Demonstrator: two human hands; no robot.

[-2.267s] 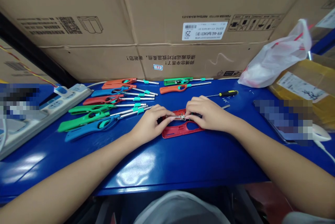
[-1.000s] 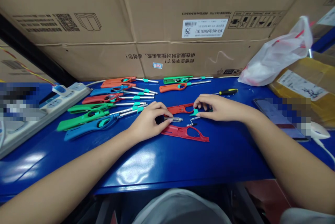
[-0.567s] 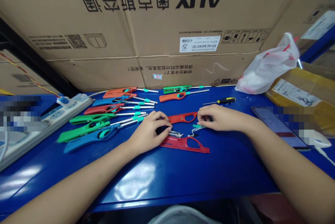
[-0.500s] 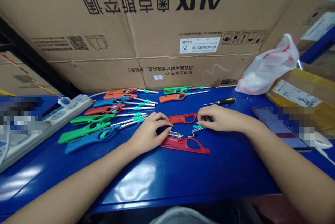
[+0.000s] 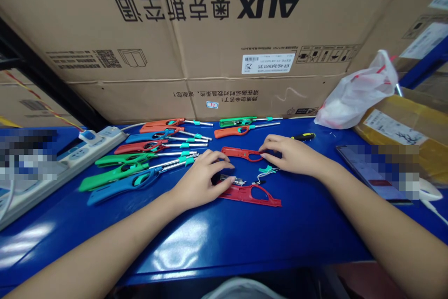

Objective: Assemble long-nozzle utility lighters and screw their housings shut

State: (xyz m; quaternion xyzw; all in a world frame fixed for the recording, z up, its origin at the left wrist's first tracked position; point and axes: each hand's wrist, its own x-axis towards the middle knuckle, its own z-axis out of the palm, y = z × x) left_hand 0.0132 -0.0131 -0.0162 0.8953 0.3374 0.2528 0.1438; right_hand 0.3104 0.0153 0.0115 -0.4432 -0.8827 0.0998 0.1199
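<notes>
Two red lighter casing halves lie in the middle of the blue table. My right hand pinches the right end of the farther casing half, near its trigger loop. My left hand is curved with thumb and fingers apart, the thumb beside a clear and metallic lighter insert. That insert rests just above the nearer casing half; the left hand hides part of both. Below my right fingers lie a teal trigger piece and thin white wires.
Several coloured lighters lie to the left, and a green one and an orange one at the back. Around them are a power strip, a screwdriver, a plastic bag, a tablet and cardboard boxes.
My right hand has moved slightly up and left, onto the end of the farther casing half, which has shifted a little left. My left fingers have spread away from the insert.
</notes>
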